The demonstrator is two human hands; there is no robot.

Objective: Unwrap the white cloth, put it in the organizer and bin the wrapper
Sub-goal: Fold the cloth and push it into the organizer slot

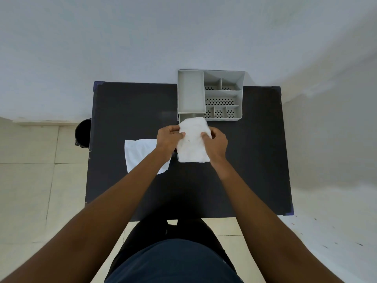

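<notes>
Both hands gripped the cloth (192,140) over the surface (126,111), w/ fingers closed on its top corners.

Left hand (169,138) pinched the cloth's upper-left edge, thumb on top; right hand (216,142) was curled shut on the upper-right edge. Cloth was folded, held just in front of the organizer (210,94), its top edge overlapping the organizer's near-left corner; can't tell if its lower edge touched the surface. Organizer sat at the far edge, right of centre: one long tray on its left side, smaller perforated compartments on the right. Wrapper (140,154) lay flat on the surface just left of the cloth, partly under the left forearm. Bin (82,132) stood on the floor beside the surface's left edge.
</notes>
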